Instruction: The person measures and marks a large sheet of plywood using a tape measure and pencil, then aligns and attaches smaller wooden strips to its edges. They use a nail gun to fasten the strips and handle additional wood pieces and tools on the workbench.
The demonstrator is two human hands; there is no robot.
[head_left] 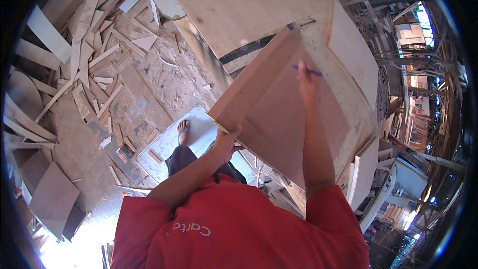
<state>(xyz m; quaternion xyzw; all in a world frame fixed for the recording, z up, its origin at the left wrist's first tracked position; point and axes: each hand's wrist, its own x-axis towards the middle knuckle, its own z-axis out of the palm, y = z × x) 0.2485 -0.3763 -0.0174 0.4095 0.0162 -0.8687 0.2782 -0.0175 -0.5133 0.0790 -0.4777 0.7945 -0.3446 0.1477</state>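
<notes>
A brown wooden panel (279, 119) lies slanted in front of me on a pale worktop (356, 92), with a wide wooden strip (251, 77) along its left side. My left hand (225, 145) grips the panel's near left corner, thumb on top and fingers partly hidden beneath. Over the panel's far part, my right hand (306, 87) is closed around a thin blue pen (313, 72). Whether its tip touches the wood I cannot tell.
A large pale plywood sheet (224, 10) rests beyond the panel. Several wood offcuts (92, 60) are heaped on the floor at the left. A whitish board (196, 119) lies under my foot. Boards stand on edge (354, 177) at the right.
</notes>
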